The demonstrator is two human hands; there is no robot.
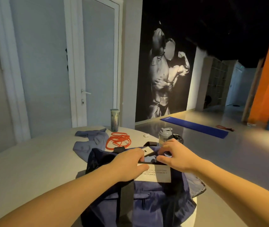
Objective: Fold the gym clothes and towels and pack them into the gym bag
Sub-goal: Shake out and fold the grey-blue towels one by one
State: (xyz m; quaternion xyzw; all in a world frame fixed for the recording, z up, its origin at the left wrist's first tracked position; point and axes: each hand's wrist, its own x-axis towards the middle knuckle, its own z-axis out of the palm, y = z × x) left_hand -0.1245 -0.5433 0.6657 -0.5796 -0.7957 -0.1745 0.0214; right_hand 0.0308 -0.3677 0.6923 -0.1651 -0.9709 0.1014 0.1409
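The blue gym bag (155, 202) sits at the near edge of the round table (32, 161), right under both hands. The left hand (129, 163) grips its top edge by the white label (159, 175). The right hand (177, 154) pinches the far side of the opening. Crumpled blue clothes (89, 141) lie behind the bag, beside a red rope (119, 140). There is bare table to the left.

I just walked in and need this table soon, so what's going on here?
A person is working at a dark blue gym bag on the round table. The left hand and right hand both grip the bag's top edge at its opening. A crumpled blue-grey garment lies unfolded beyond the bag, beside a coiled orange rope, a tall cup and a shaker bottle. Packing isn't finished.
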